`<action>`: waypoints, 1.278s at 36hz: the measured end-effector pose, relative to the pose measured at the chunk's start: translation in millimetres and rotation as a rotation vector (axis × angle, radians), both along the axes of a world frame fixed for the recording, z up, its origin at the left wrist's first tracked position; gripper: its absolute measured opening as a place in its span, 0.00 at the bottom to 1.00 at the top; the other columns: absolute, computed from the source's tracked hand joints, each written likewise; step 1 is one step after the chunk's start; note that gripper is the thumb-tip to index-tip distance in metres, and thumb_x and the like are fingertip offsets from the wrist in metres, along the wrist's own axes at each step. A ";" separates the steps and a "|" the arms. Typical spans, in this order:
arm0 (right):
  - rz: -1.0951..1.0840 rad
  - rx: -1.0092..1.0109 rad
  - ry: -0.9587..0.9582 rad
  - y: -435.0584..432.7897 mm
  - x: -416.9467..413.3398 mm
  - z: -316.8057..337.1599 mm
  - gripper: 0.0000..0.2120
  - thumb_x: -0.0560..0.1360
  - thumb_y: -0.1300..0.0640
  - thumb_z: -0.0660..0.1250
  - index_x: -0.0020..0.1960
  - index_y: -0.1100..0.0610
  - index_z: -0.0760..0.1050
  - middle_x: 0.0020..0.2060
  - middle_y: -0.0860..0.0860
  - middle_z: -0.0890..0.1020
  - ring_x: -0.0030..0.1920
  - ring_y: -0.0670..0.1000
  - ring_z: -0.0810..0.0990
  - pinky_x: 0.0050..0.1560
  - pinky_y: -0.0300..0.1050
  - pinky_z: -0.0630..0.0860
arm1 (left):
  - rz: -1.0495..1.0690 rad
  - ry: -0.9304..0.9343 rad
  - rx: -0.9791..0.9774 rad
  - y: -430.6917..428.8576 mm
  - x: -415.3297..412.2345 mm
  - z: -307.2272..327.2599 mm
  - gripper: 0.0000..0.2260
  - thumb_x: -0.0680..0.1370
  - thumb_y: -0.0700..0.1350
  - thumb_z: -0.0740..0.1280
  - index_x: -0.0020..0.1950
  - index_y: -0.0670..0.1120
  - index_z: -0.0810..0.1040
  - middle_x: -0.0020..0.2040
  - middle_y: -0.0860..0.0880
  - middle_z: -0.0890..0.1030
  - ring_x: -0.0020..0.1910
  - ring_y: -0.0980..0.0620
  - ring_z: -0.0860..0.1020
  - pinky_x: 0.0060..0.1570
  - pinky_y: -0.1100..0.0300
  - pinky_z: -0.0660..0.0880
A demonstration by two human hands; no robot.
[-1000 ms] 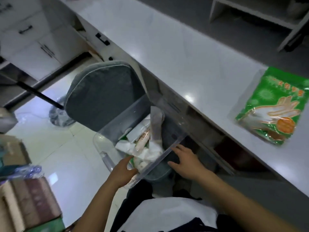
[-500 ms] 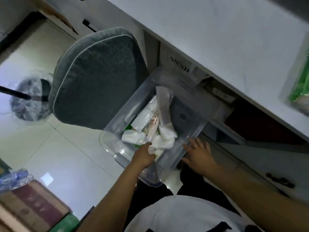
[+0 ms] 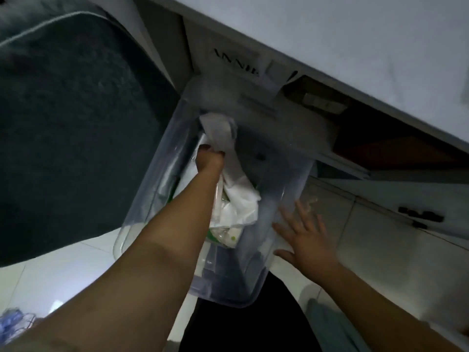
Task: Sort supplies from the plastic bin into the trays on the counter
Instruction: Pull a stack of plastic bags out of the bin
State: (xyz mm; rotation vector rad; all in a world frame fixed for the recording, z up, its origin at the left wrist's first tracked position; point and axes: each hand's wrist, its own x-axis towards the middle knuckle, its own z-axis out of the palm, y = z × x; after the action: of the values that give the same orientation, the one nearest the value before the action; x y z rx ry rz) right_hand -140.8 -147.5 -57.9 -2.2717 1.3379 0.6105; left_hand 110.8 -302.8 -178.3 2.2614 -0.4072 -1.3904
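A clear plastic bin (image 3: 286, 189) sits low in front of me, below the counter's edge. Inside lie white wrapped packets (image 3: 241, 207) and something with green print (image 3: 228, 236). My left hand (image 3: 209, 160) reaches deep into the bin, its fingers closed on a long white packet (image 3: 219, 132) that stands up toward the bin's far end. My right hand (image 3: 307, 237) rests flat against the bin's right outer wall, fingers spread, holding nothing. No trays are in view.
The white counter (image 3: 355, 26) overhangs at the top right, with an open shelf (image 3: 380, 138) and cabinet doors with dark handles (image 3: 418, 217) beneath. A dark grey cushioned chair (image 3: 76, 123) stands close on the left. Pale floor tiles (image 3: 63, 280) show below.
The camera has dipped down toward the bin. My left hand went from the bin's near rim deep inside and closed on the long white packet. My right hand stays against the bin's right side.
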 end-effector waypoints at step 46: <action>-0.699 0.264 -1.007 -21.1 -217.8 183.5 0.26 0.72 0.53 0.74 0.68 0.41 0.72 0.65 0.43 0.77 0.66 0.43 0.74 0.63 0.40 0.71 | 0.070 0.253 -0.672 145.5 -188.0 318.1 0.07 0.76 0.37 0.71 0.54 0.41 0.83 0.44 0.47 0.87 0.43 0.49 0.85 0.36 0.59 0.81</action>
State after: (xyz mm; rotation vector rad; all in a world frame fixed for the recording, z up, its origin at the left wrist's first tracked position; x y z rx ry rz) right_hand -358.5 -168.6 125.6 -1.3650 1.2414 -0.5123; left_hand -77.2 -157.2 139.9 1.5266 -0.5952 -1.2418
